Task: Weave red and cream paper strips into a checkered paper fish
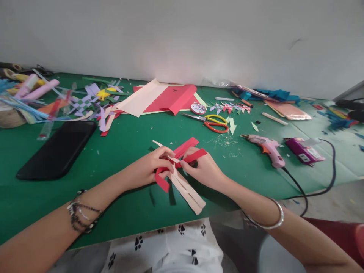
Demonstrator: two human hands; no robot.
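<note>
My left hand (152, 168) and my right hand (203, 170) meet above the green table (119, 151), both pinching a crossing of paper strips. Red strips (186, 149) run up to the right and curl under my left fingers. Cream strips (187, 189) slant down toward the table's near edge. The fingertips of both hands press together at the middle of the crossing. A beaded bracelet is on my left wrist and a silver bangle on my right.
A black phone (58, 149) lies at left. Scissors (212, 122), a pink glue gun (267, 147) with its black cord, a purple box (304, 151), red and cream sheets (162, 99) and several paper scraps lie behind. A basket (11, 115) stands far left.
</note>
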